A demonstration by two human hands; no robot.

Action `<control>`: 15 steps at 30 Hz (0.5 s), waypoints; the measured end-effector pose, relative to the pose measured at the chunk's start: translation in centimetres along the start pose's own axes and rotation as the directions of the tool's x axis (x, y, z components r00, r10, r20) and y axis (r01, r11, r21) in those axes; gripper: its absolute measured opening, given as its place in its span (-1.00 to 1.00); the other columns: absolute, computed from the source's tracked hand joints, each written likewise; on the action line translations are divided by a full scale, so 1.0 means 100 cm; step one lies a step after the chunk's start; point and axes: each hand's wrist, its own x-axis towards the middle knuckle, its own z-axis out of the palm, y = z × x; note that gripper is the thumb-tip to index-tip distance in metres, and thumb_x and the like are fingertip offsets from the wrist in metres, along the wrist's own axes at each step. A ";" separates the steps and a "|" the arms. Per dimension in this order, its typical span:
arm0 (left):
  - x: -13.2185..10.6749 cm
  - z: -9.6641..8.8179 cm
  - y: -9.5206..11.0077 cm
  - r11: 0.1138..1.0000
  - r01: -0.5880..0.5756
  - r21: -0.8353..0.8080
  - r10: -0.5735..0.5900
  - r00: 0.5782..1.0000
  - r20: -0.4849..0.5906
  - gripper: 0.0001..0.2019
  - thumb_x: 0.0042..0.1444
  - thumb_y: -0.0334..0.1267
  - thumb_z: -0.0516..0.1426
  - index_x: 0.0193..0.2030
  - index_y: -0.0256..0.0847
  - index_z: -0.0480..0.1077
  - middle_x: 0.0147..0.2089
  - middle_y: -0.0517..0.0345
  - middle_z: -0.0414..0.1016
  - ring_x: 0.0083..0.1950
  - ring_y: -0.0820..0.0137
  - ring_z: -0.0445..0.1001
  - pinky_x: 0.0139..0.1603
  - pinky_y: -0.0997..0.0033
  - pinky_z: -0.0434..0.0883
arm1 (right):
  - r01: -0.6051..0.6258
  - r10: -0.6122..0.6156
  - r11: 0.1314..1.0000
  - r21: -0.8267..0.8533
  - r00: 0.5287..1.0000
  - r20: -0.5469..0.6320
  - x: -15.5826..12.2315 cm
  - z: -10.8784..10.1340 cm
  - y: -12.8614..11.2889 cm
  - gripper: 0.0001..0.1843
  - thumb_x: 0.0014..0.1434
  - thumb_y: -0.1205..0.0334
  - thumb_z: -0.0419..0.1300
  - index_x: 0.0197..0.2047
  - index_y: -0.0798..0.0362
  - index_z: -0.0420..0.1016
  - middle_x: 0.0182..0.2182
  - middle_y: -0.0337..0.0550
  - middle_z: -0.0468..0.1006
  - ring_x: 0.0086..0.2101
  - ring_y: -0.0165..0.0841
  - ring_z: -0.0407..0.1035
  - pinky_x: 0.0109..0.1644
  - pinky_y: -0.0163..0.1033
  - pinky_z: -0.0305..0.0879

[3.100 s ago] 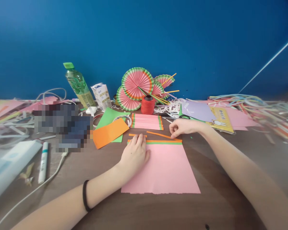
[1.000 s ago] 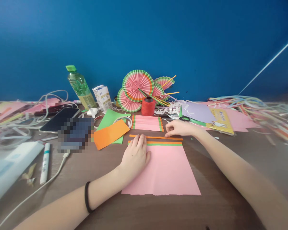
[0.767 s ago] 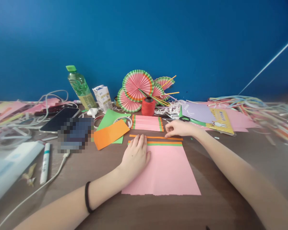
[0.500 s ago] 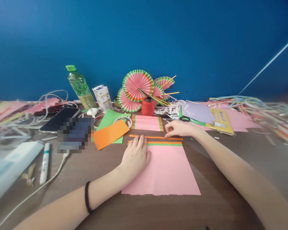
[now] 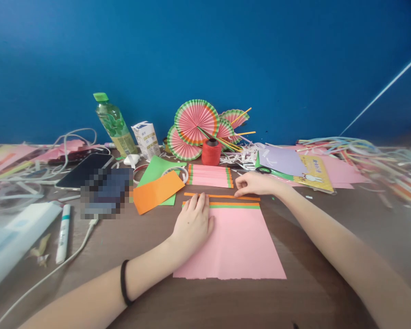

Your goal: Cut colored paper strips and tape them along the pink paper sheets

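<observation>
My left hand (image 5: 192, 221) lies flat with its fingers stretched out over the upper left of a pink sheet of paper (image 5: 245, 246). An orange and a green band run along the sheet's far edge. Just beyond that edge lies a thin orange paper strip (image 5: 222, 197), touched by my left fingertips. The curled fingers of my right hand (image 5: 253, 183) are pressed together on the right half of this strip; the grip is partly hidden. Behind the strip is a pleated pink paper piece (image 5: 209, 176) with orange and green ends.
An orange paper piece (image 5: 159, 192) overlaps green paper (image 5: 157, 164) and a tape roll (image 5: 183, 173). Behind stand red thread (image 5: 211, 153), round paper fans (image 5: 197, 122), a carton (image 5: 146, 140) and a bottle (image 5: 114, 125). Green-handled scissors (image 5: 277, 173) lie right; a marker (image 5: 64, 233) lies left.
</observation>
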 end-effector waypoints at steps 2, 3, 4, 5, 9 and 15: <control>0.000 0.000 0.000 1.000 -0.002 -0.005 0.002 1.000 -0.006 -0.52 0.18 -0.26 -0.18 0.15 -0.48 0.21 0.18 -0.22 0.23 0.18 0.07 0.18 0.08 0.06 0.27 | -0.002 0.002 1.000 0.004 1.000 0.001 0.000 0.000 0.000 -0.60 -0.08 -0.12 0.14 -0.60 0.06 0.20 -0.64 -0.34 0.21 -0.58 -0.49 0.05 -0.51 -0.33 -0.12; 0.000 0.000 0.000 1.000 -0.001 -0.006 0.001 1.000 -0.007 -0.52 0.18 -0.26 -0.18 0.15 -0.49 0.21 0.18 -0.23 0.23 0.18 0.07 0.18 0.08 0.06 0.27 | -0.002 0.002 1.000 0.005 1.000 0.001 0.000 0.000 0.000 -0.60 -0.08 -0.11 0.14 -0.60 0.05 0.21 -0.64 -0.34 0.21 -0.57 -0.49 0.05 -0.51 -0.33 -0.12; 0.000 0.000 0.000 1.000 -0.001 -0.005 0.001 1.000 -0.007 -0.52 0.18 -0.26 -0.18 0.15 -0.49 0.22 0.18 -0.23 0.23 0.18 0.07 0.18 0.08 0.06 0.28 | -0.002 0.002 1.000 0.007 1.000 0.001 -0.001 0.000 0.000 -0.60 -0.08 -0.11 0.14 -0.60 0.05 0.21 -0.64 -0.34 0.21 -0.57 -0.49 0.05 -0.51 -0.33 -0.11; 0.000 0.000 0.000 1.000 0.000 -0.004 0.000 1.000 -0.006 -0.52 0.18 -0.26 -0.18 0.15 -0.48 0.22 0.18 -0.22 0.23 0.18 0.07 0.18 0.08 0.06 0.28 | -0.003 0.003 1.000 0.007 1.000 0.001 -0.001 0.000 0.000 -0.60 -0.08 -0.11 0.14 -0.60 0.05 0.21 -0.64 -0.34 0.21 -0.57 -0.49 0.05 -0.51 -0.33 -0.11; 0.000 0.000 0.000 1.000 0.000 -0.008 0.000 1.000 -0.007 -0.53 0.17 -0.27 -0.18 0.16 -0.47 0.21 0.18 -0.21 0.23 0.17 0.07 0.19 0.07 0.06 0.28 | -0.002 0.002 1.000 0.010 1.000 0.005 -0.001 0.000 0.000 -0.60 -0.07 -0.12 0.14 -0.60 0.06 0.22 -0.63 -0.34 0.22 -0.57 -0.49 0.05 -0.51 -0.33 -0.11; 0.000 0.000 0.000 1.000 0.000 0.000 0.000 1.000 -0.005 -0.53 0.17 -0.27 -0.16 0.15 -0.46 0.22 0.19 -0.17 0.24 0.19 0.08 0.18 0.10 0.09 0.26 | 0.001 -0.001 1.000 0.004 1.000 0.006 -0.001 0.000 0.000 -0.61 -0.06 -0.11 0.13 -0.59 0.06 0.24 -0.64 -0.33 0.22 -0.58 -0.49 0.05 -0.51 -0.34 -0.11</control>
